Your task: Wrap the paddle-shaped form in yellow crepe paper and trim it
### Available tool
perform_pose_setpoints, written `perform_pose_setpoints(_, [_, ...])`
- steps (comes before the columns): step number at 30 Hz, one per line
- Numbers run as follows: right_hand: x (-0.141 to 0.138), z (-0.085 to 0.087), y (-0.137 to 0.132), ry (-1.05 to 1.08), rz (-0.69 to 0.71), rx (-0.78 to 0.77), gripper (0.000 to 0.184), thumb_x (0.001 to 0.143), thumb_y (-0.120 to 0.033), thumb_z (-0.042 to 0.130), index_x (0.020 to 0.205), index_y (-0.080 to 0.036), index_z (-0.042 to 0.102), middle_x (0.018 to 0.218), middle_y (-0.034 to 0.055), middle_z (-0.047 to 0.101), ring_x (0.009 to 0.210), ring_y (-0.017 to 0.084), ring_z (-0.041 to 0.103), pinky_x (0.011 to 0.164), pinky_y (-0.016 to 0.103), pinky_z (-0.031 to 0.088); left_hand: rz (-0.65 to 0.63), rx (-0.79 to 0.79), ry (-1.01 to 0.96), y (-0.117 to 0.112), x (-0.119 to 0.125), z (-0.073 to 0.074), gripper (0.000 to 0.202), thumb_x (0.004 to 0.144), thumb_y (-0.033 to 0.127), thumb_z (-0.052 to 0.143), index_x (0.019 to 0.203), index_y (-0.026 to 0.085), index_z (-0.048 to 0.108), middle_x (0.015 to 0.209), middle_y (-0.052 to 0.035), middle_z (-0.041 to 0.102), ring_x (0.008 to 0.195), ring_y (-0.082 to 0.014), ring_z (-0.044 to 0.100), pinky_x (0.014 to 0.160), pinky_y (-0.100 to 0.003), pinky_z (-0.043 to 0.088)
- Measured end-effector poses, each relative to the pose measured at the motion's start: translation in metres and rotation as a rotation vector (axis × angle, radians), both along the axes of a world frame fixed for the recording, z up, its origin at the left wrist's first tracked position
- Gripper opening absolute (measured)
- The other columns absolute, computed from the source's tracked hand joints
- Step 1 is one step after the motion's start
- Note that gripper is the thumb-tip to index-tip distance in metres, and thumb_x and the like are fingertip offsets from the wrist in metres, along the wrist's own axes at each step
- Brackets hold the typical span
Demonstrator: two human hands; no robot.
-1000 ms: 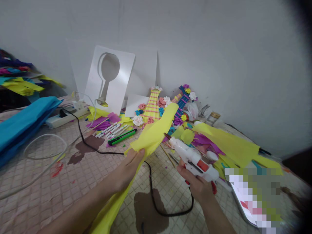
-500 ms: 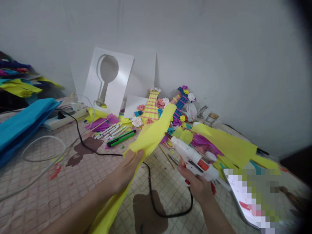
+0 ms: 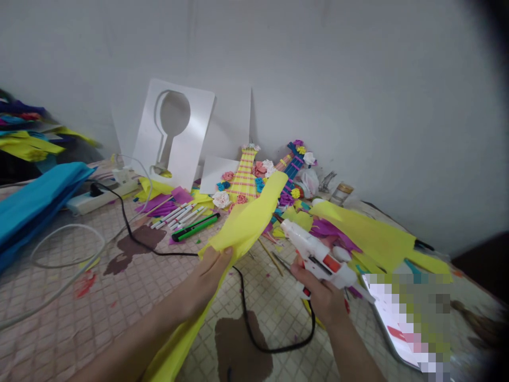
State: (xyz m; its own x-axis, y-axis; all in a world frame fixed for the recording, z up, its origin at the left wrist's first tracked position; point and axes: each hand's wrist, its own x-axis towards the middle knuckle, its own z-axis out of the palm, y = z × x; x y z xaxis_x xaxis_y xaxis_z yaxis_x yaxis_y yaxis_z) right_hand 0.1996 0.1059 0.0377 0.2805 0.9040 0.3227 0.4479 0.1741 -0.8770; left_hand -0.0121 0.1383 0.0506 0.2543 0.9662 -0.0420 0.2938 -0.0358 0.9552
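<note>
My left hand (image 3: 212,270) pinches a long strip of yellow crepe paper (image 3: 252,217), which stands up above the fingers and trails down past the wrist to the lower edge. In my right hand (image 3: 324,297) is a white and orange hot glue gun (image 3: 312,246), gripped by its handle. Its nozzle points up and left, close to the paper's right edge; I cannot tell whether they touch. From the gun a black cord (image 3: 274,350) loops over the table. Behind the strip stand a yellow woven paper cone (image 3: 244,172) and a blue one (image 3: 293,167), with paper flowers around them.
A green utility knife (image 3: 196,227) and several marker pens (image 3: 175,216) lie left of centre. Further left are a power strip (image 3: 101,196) and folded blue paper (image 3: 43,193). Yellow paper (image 3: 369,233) and a phone (image 3: 392,329) lie right. A white cut-out board (image 3: 199,122) leans on the wall.
The glue gun has shifted slightly right, its nozzle a little further from the paper strip. My left hand keeps its pinch. The whole view has moved slightly.
</note>
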Motion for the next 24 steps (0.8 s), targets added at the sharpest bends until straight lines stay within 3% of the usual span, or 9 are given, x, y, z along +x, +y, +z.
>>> perform_pose_setpoints(9, [0.002,0.002,0.003,0.013,-0.049,0.029,0.016,0.063,-0.036,0.060,0.056,-0.022,0.058,0.058,0.0000,0.063,0.058,0.018,0.058,0.058,0.030,0.049,-0.019,-0.043,0.053,-0.001,0.000,-0.002,0.053,0.083,0.052,0.031,0.114,0.016,0.051,0.121,-0.0060,0.055,0.115,-0.0239,0.044,0.098,-0.034,0.031])
perform_pose_setpoints(14, [-0.002,0.003,-0.001,0.019,0.000,0.034,0.016,0.065,-0.035,0.058,0.055,-0.022,0.058,0.055,0.0003,0.061,0.057,0.019,0.057,0.057,0.030,0.049,-0.005,-0.055,0.067,0.002,-0.001,-0.004,0.054,0.084,0.053,0.027,0.112,0.014,0.052,0.117,-0.0081,0.057,0.112,-0.0241,0.047,0.099,-0.036,0.029])
perform_pose_setpoints(19, [-0.006,-0.001,-0.008,-0.027,0.007,-0.020,0.017,0.066,-0.037,0.060,0.066,-0.020,0.060,0.063,0.0016,0.064,0.061,0.019,0.059,0.057,0.029,0.049,0.002,-0.006,0.019,0.005,0.000,-0.006,0.053,0.084,0.051,0.029,0.114,0.015,0.052,0.125,-0.0076,0.052,0.119,-0.0230,0.041,0.104,-0.035,0.021])
perform_pose_setpoints(24, [-0.009,-0.007,-0.009,-0.026,-0.019,-0.033,0.019,0.066,-0.039,0.060,0.065,-0.020,0.057,0.058,0.0011,0.061,0.055,0.018,0.057,0.050,0.028,0.047,-0.017,0.015,-0.039,0.006,-0.001,-0.008,0.053,0.084,0.050,0.028,0.110,0.013,0.056,0.118,-0.0094,0.058,0.112,-0.0248,0.048,0.102,-0.039,0.025])
